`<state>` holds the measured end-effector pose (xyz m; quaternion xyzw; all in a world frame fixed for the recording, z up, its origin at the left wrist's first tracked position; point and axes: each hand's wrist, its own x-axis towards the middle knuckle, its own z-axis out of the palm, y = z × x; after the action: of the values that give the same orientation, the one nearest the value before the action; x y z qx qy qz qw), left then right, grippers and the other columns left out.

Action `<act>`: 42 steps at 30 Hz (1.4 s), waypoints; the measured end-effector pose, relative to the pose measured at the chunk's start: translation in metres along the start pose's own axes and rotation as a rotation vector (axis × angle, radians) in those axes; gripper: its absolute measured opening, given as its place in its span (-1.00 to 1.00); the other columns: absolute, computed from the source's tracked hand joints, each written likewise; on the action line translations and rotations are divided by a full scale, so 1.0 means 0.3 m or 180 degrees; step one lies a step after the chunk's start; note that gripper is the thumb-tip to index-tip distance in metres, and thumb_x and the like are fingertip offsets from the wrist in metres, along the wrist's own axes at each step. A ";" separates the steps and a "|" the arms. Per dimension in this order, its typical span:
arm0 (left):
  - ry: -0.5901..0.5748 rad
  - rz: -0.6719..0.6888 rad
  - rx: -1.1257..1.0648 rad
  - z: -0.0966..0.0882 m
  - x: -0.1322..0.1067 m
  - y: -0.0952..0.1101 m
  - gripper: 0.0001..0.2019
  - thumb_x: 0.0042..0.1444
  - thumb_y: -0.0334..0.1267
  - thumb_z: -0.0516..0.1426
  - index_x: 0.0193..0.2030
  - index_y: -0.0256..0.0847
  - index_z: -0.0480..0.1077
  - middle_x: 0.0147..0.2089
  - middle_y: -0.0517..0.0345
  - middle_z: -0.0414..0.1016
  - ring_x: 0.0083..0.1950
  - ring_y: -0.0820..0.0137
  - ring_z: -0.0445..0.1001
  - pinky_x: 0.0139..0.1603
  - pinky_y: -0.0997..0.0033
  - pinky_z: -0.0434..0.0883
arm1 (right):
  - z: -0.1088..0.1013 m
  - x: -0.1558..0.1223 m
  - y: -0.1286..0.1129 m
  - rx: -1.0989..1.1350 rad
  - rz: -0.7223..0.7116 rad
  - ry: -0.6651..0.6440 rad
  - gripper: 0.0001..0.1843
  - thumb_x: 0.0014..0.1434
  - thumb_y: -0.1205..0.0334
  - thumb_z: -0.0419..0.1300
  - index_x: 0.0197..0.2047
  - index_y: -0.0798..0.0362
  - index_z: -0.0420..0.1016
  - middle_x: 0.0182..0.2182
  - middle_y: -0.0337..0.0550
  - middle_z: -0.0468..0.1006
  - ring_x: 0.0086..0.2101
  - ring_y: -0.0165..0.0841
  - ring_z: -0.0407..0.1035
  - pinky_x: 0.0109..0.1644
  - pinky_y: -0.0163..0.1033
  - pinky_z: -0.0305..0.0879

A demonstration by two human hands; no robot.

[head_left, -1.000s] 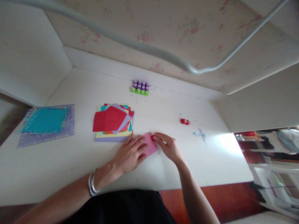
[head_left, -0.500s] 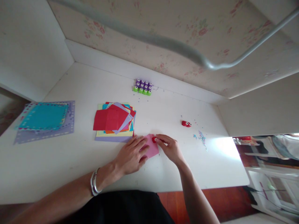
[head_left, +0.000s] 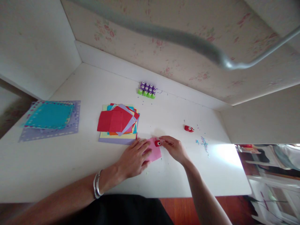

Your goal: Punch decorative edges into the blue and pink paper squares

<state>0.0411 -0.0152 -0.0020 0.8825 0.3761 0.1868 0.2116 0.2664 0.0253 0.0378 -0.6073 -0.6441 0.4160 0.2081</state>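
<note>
Blue sheet (head_left: 50, 115): dotted border, lying on a larger purple sheet (head_left: 76, 123), near the left edge of the desk (head_left: 70, 175). White surface runs from these to the next item.

Bangle (head_left: 97, 184): silver, on the left wrist.

Pile (head_left: 114, 122): mixed coloured papers, overlapping, edges askew, red uppermost at left; lower right corner just beside the left hand, contact not clear.

Left hand (head_left: 134, 158): palm down, fingers spread, clasping nothing, laid over the left part of the pink paper.

Purple and green punches (head_left: 147, 90): three close rows near the back board (head_left: 112, 65), well apart from both hands.

Pink paper (head_left: 154, 153): between the hands, inward of the desk's front edge, right edge exposed.

Red punch (head_left: 157, 143): at the paper's upper right edge.

Right hand (head_left: 174, 149): thumb and fingertips pinching the red punch; open room to its right.

Red pair (head_left: 189, 128): beyond the right hand, apart from it.

Confetti (head_left: 204, 144): loose scatter, nearer the desk's right edge.
</note>
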 end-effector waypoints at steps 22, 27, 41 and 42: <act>0.0076 -0.0019 -0.0029 0.014 0.000 -0.005 -0.59 0.21 -0.16 0.09 0.17 -0.20 0.34 0.34 -0.02 0.22 0.39 0.16 0.08 0.43 0.05 -0.08 | -0.017 0.037 -0.005 0.0143 0.0956 -0.0416 -0.74 0.05 0.07 0.30 -0.21 0.02 0.60 -0.42 -0.17 0.62 -0.42 -0.37 0.44 -0.36 -0.30 0.31; 0.0065 -0.0026 -0.0051 0.021 0.001 -0.005 -0.58 0.20 -0.18 0.09 0.18 -0.20 0.33 0.34 -0.01 0.23 0.39 0.18 0.09 0.42 0.06 -0.06 | -0.007 0.038 0.005 0.0085 0.0981 -0.0361 -0.72 0.04 0.04 0.30 -0.23 0.04 0.59 -0.43 -0.16 0.61 -0.43 -0.36 0.45 -0.37 -0.29 0.32; 0.0164 -0.0021 -0.0099 0.043 0.004 -0.012 -0.58 0.19 -0.20 0.10 0.19 -0.18 0.34 0.34 -0.01 0.23 0.38 0.20 0.13 0.43 0.07 -0.05 | -0.012 0.068 -0.014 -0.0069 0.0965 -0.0538 -0.91 0.04 0.19 0.26 -0.40 0.03 0.53 -0.49 -0.24 0.54 -0.47 -0.42 0.42 -0.43 -0.36 0.27; 0.0169 -0.0016 -0.0103 0.042 0.004 -0.012 -0.58 0.20 -0.20 0.10 0.19 -0.18 0.34 0.34 -0.01 0.23 0.38 0.20 0.13 0.43 0.08 -0.06 | -0.010 0.068 -0.011 -0.0038 0.0929 -0.0537 -0.91 0.05 0.20 0.25 -0.41 0.03 0.52 -0.48 -0.24 0.54 -0.47 -0.42 0.42 -0.43 -0.36 0.27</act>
<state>0.0458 -0.0150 -0.0145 0.8728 0.3808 0.2157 0.2163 0.2631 0.0459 0.0373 -0.6585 -0.5667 0.4875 0.0870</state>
